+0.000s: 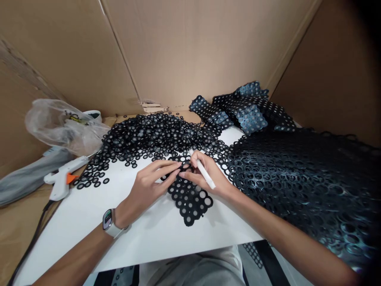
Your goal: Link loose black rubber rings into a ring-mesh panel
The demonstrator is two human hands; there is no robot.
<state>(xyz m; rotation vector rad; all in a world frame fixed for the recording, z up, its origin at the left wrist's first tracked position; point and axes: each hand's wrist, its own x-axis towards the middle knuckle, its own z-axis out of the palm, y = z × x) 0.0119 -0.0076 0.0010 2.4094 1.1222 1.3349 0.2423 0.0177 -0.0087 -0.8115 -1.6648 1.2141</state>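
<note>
While right hand (220,183) grips it, white stick (206,174) seemingly points up-left.

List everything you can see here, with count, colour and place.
punched sheet: one, black, middle of the board, under both hands
white stick: one, white, in the right hand
loose rings: very many, black, board's far side
sheet pile: one big heap, black, right
folded sheets: several, black with blue shine, at the back
board: one, white, centre
glue gun: one, white with orange trigger, left edge
plastic bag: one, clear, far left
cardboard walls: brown, all around
watch: one, pale strap, left wrist
left hand: flat fingers on the punched sheet
right hand: holds the white stick
</note>
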